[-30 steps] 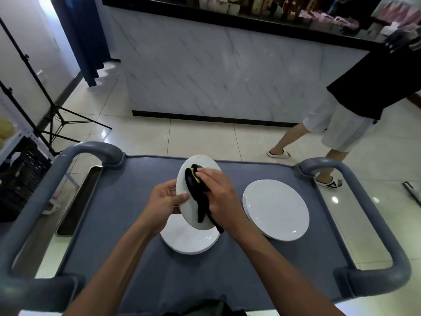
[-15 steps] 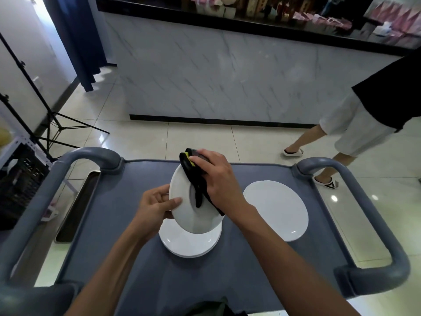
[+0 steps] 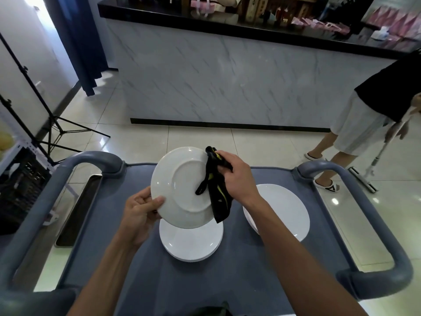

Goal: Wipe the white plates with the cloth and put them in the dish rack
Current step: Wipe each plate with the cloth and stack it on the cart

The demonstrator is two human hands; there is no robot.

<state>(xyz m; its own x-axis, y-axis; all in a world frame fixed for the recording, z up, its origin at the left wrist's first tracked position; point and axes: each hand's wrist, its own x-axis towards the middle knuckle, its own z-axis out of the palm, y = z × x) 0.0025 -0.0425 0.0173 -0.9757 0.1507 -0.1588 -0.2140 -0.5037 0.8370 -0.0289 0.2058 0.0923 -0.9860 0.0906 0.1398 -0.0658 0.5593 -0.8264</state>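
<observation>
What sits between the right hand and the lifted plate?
In the head view, the black and yellow cloth lies between the right hand and the lifted plate, pressed against its underside.

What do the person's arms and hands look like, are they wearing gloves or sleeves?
No gloves and no sleeves in view. Both forearms are bare from the bottom of the picture up to the wrists. The left hand and the right hand are bare too, with no watch, ring or bracelet showing. The fingernails look short and plain.
</observation>
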